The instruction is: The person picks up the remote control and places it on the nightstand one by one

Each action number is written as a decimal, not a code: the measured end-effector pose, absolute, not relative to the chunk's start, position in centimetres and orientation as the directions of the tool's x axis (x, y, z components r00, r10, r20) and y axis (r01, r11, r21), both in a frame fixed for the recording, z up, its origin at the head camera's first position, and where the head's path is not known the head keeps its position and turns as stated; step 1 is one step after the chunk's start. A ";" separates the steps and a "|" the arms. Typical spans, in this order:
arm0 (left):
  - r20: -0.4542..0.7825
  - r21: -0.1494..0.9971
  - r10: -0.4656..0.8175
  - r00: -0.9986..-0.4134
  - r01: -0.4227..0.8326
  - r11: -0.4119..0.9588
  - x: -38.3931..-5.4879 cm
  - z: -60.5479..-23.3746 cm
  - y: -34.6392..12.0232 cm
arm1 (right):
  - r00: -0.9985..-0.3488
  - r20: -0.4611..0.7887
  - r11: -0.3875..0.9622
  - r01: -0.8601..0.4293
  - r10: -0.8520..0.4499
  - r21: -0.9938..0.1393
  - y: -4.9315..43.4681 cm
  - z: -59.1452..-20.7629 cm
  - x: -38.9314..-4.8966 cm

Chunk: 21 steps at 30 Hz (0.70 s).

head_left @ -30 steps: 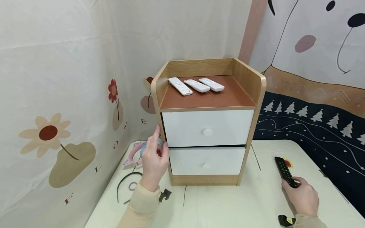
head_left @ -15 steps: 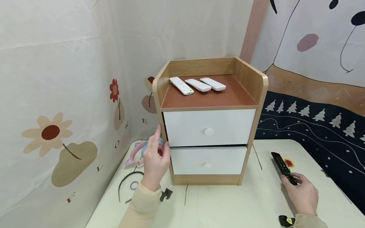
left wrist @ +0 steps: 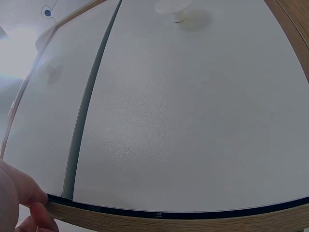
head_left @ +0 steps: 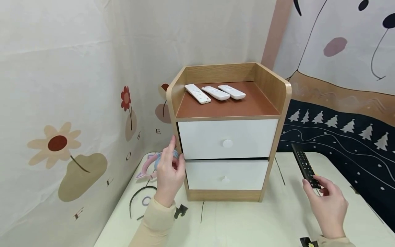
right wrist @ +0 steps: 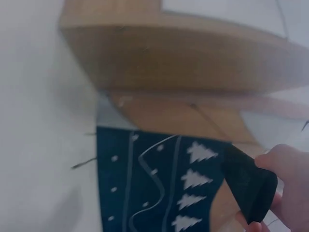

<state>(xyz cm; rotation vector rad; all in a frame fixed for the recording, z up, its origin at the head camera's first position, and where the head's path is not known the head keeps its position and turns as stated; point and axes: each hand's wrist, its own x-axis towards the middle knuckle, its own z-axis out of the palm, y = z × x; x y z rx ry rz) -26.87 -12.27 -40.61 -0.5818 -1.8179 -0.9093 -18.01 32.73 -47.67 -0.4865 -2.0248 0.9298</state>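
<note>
A black remote control [head_left: 306,166] is held by its near end in my right hand [head_left: 330,204], lifted off the table and tilted up. In the right wrist view the remote control [right wrist: 248,181] shows dark between thumb and fingers. My left hand [head_left: 170,175] rests against the left side edge of a small wooden cabinet [head_left: 223,195], index finger straight and thumb at the front edge. The left wrist view shows the thumb of this hand [left wrist: 21,188] at the edge beside the white drawer fronts [left wrist: 159,106]. Three white remote controls [head_left: 216,93] lie on the cabinet's brown top.
On the white table [head_left: 240,223], a pink and blue headband [head_left: 149,166] and a black headband [head_left: 135,197] lie left of the cabinet. A black bow-shaped item [head_left: 181,210] sits by the left sleeve. Another small black item [head_left: 308,242] is near the right wrist. Printed cloth walls stand behind.
My right hand has raised the black remote control from the table, its far end tilting up. The left hand stays at the cabinet's side. The view has shifted slightly.
</note>
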 end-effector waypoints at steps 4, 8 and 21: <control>0.912 0.335 -0.016 -0.410 0.723 0.604 -26.8 -40.6 -12.4 | -0.495 0.638 0.664 -0.153 0.590 -0.732 31.5 -46.1 -17.8; 0.905 0.353 -0.023 -0.426 0.717 0.601 -26.7 -40.5 -12.4 | -0.428 0.703 0.658 -0.276 0.568 -0.700 30.5 -44.4 -17.6; 0.921 0.309 0.000 -0.390 0.729 0.611 -26.8 -40.5 -12.5 | -0.246 0.799 0.589 -0.565 0.549 -0.578 26.1 -38.9 -15.7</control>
